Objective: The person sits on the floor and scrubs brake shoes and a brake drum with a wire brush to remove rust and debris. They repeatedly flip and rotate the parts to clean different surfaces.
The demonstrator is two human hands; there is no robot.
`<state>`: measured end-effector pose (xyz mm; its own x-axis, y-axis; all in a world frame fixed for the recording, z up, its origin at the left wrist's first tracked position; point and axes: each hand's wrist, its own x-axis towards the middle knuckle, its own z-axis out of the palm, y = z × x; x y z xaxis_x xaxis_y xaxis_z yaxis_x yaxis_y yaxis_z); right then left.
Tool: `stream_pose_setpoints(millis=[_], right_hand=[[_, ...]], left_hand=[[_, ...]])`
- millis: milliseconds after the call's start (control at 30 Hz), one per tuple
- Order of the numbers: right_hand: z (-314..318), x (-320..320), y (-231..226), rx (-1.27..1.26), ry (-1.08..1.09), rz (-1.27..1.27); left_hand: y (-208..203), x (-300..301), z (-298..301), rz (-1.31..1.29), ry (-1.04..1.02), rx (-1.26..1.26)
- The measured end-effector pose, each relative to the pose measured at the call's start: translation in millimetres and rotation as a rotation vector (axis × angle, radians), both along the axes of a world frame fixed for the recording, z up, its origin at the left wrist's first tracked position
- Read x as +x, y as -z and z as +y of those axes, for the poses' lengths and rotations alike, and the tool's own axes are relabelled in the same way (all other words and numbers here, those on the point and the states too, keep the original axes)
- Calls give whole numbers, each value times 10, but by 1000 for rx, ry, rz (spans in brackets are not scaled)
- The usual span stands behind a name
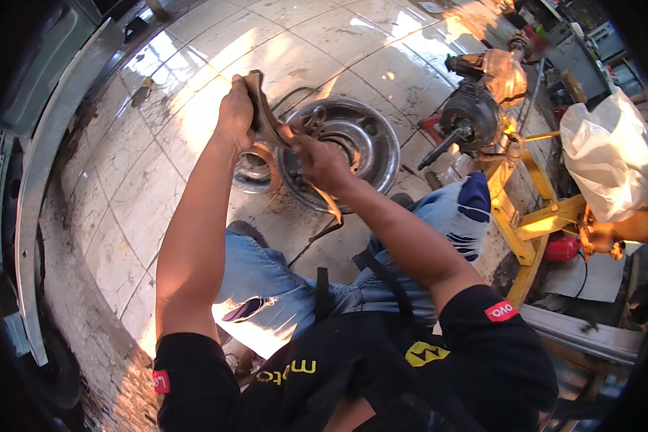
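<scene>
A curved brown brake shoe (266, 111) is held up in front of me, over the tiled floor. My left hand (235, 115) is closed around its upper end. At the lower end is my right hand (324, 164), its fingers curled and a fingertip against the shoe; its palm side is hidden. Beneath my hands lies a round, dished metal wheel part (381, 147) with rings in its middle. A smaller rusty ring-shaped part (254, 173) sits against its left side. Below my right hand, an orange-brown strip-like piece (330, 204) crosses the wheel part's near edge; its kind is unclear.
To the right, a greasy axle assembly (474, 119) with a protruding shaft rests by a yellow metal stand (520, 227). Beyond the stand are a white plastic sack (605, 158) and a red object (561, 248). A long pale metal panel (39, 187) runs along the left.
</scene>
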<state>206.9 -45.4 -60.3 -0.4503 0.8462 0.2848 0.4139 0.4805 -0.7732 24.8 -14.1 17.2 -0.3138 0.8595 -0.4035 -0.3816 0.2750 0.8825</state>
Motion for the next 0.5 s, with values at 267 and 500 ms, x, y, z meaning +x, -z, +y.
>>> stream_pose_setpoints(millis=[267, 500], right_hand=[[30, -475, -511, -206, -112, 327], [-1, -442, 67, -56, -14, 109]], left_hand=[[141, -114, -19, -97, 83, 91], [51, -39, -21, -8, -47, 19]])
